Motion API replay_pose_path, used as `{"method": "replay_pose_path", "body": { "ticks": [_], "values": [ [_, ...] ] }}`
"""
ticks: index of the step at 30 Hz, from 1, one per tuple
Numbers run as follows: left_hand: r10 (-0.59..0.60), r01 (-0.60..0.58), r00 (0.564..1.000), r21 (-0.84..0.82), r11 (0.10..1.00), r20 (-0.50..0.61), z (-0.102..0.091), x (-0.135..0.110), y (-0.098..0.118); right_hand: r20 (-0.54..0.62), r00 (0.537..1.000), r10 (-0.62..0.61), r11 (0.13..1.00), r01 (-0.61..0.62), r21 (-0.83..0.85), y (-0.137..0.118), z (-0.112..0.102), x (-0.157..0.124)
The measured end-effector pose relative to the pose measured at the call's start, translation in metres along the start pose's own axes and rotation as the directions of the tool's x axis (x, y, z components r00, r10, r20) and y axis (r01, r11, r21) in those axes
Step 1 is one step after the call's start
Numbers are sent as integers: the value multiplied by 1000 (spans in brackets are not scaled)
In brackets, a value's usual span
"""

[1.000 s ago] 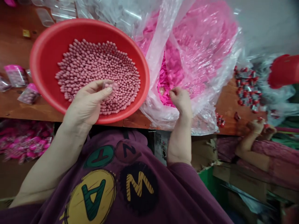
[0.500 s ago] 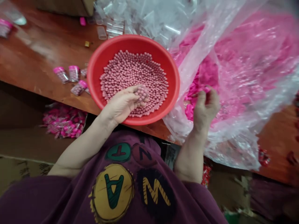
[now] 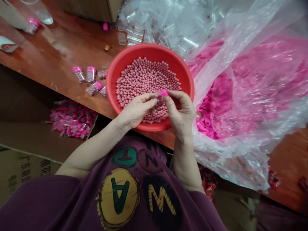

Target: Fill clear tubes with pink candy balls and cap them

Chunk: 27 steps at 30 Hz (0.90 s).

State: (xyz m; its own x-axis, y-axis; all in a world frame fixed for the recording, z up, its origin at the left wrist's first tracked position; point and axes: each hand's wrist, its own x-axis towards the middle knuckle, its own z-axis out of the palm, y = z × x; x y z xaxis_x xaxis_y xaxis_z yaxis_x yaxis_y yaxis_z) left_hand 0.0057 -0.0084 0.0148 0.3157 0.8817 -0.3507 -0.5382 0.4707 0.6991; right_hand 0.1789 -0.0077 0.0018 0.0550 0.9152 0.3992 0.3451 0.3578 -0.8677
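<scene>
Over a red bowl (image 3: 149,48), a filled jar (image 3: 158,100) is gripped in the left hand (image 3: 134,111) and a pink cap (image 3: 164,92) is pinched at its end by thumb and finger of the right hand (image 3: 182,116); pink beads (image 3: 141,78) are piled in the bowl, which is flanked by capped jars (image 3: 91,74) and a plastic bag (image 3: 231,170) of caps (image 3: 204,124)

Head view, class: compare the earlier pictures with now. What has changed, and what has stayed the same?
The right hand has taken a pink cap from the plastic bag and moved leftward, bringing it to the clear jar of beads. Unchanged: the left hand holds that jar over the red basin, and capped jars lie left of it.
</scene>
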Motion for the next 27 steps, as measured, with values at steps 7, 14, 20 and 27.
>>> {"method": "replay_pose_path", "body": {
  "ticks": [7, 14, 20, 27],
  "values": [
    [-30, 29, 999, -35, 999, -30, 2, -1, 3, 80, 988, -131, 988, 137, -71, -10, -13, 7],
    [-14, 14, 1000, -63, 998, -7, 4, 0, 6, 193, 968, -158, 970, 189, -154, -5, -21, 10],
    [-35, 33, 999, -78, 996, -19, 3, 1, 6, 35, 992, -118, 968, 123, -221, -4, -26, 9],
    [29, -29, 1000, -78, 997, 3, 0, 0, -3, 30, 999, -30, 999, 30, -17, -15, 2, -4]
  ]
}}
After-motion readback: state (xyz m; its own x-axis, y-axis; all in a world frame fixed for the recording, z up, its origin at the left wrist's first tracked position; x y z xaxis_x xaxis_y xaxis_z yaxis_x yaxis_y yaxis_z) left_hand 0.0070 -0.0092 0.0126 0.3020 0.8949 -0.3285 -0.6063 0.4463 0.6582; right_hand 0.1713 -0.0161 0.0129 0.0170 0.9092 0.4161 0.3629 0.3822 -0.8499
